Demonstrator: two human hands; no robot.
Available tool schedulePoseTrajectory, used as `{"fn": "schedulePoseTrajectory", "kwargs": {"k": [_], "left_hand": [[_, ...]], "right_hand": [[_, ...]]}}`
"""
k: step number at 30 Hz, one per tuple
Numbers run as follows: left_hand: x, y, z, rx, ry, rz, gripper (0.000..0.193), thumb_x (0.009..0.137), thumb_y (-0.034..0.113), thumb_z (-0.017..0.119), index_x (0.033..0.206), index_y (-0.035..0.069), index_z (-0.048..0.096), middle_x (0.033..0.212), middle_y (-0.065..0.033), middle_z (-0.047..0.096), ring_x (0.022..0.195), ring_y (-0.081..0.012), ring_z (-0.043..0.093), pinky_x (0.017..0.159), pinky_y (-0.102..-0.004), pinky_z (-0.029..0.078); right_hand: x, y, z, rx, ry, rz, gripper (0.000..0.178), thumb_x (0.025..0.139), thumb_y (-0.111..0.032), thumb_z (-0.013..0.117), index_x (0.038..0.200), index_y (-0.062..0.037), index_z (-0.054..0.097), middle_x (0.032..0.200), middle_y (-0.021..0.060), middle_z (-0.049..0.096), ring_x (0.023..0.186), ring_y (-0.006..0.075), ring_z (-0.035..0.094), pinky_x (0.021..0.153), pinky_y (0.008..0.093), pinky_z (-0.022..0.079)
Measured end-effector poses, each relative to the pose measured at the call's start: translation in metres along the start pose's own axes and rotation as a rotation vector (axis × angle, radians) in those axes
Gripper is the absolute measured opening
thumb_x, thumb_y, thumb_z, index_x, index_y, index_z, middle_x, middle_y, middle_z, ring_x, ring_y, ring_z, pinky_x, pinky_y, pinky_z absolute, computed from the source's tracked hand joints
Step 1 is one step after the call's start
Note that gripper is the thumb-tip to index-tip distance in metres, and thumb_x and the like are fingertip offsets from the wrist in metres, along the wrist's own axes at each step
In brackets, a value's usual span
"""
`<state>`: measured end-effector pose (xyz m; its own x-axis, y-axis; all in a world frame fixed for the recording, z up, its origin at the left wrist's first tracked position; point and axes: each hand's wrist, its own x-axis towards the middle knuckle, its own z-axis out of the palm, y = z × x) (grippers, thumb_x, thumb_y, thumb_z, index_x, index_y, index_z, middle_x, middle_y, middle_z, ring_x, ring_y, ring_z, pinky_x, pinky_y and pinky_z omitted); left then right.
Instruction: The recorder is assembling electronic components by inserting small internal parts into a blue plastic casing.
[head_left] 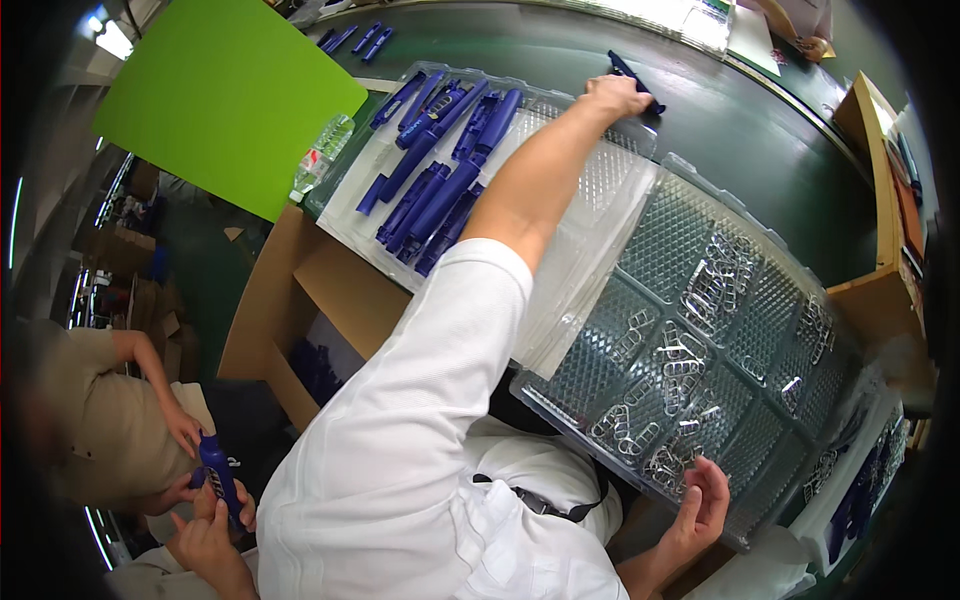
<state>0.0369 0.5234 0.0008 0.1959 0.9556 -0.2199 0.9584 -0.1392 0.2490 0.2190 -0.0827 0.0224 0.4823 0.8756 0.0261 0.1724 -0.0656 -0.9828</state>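
Operating from far, I had the left hand [615, 97] gripping a dark blue piece [636, 82] at the green worktop [720, 130], the right hand [705, 500] relaxed and apparently empty beside metal clips [670, 468], many left in the tray [660, 225], while the completion of blue parts [450, 190] on the white sheet [570, 270] I could not judge.

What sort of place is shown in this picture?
Probably a factory assembly area: blue plastic parts lie grouped, small metal pieces lie in a compartmented tray, and a co-worker handles another blue part.
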Motion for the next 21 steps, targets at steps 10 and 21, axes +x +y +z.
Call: {"fn": "schedulePoseTrajectory", "kwargs": {"k": [10,21], "left_hand": [[0.023,0.06,0.042,0.212,0.527,0.12,0.091,0.086,0.073,0.064,0.145,0.004,0.055,0.151,-0.0161,0.047,0.133,-0.0443,0.052,0.1,-0.0564,0.051],[0.033,0.031,0.055,0.394,0.421,0.399,0.035,0.101,0.02,0.051,0.127,0.011,0.073,0.129,-0.0126,0.07,0.118,-0.0335,0.069,0.093,-0.0466,0.056]], "right_hand": [[0.013,-0.021,0.005,0.081,0.006,0.093,0.03,0.104,0.0,0.055,0.133,0.0084,0.06,0.126,0.0171,0.067,0.111,0.0249,0.066,0.098,0.0339,0.053],[0.013,-0.022,0.004,-0.011,-0.008,0.082,0.03,0.105,-0.009,0.059,0.13,0.0083,0.062,0.124,0.0179,0.068,0.109,0.025,0.066,0.1,0.0351,0.052]]}}
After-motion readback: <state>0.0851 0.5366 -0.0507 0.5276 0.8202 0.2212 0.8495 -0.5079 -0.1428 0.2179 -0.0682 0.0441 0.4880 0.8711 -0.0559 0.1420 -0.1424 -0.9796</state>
